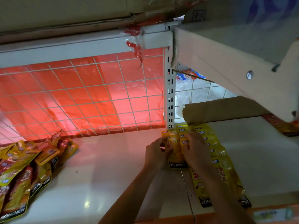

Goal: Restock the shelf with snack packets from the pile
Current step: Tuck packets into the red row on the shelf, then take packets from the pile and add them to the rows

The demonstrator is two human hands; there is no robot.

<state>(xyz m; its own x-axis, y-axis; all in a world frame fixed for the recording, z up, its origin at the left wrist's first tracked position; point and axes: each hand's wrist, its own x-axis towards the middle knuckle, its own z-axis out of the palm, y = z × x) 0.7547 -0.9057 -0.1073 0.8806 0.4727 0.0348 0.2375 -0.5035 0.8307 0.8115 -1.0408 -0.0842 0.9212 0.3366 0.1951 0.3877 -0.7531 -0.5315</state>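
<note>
A glossy yellow packet (175, 153), black-banded and lettered KONCHEW, was gripped at its left edge by the left hand (157, 153); the right hand (196, 150) was laid over it, its grip not discernible. It was held at the white shelf's (105, 159) back, beside an overlapped yellow row (221, 160), before a red-backed wire grid (80, 94).

I am reading "KONCHE", its end covered, on the yellow packet (175, 152) between my left hand (156, 152) and right hand (196, 151), and "KONCHEW" on the pile (19, 183) far to their left.
</note>
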